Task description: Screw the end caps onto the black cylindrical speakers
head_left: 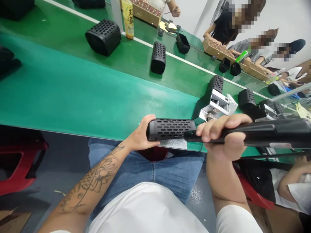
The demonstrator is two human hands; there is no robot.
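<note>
Black perforated plastic formed the cylindrical shell, which was held level just above the near edge of the green belt, over the lap. Its left end was cupped by the left hand, apparently so that it was braced against the push of the long black tool met at its right end. The tool was gripped in a closed fist by the right hand, wrist raised, forearm upright. The left forearm was stretched forward, thumb laid along the top.
</note>
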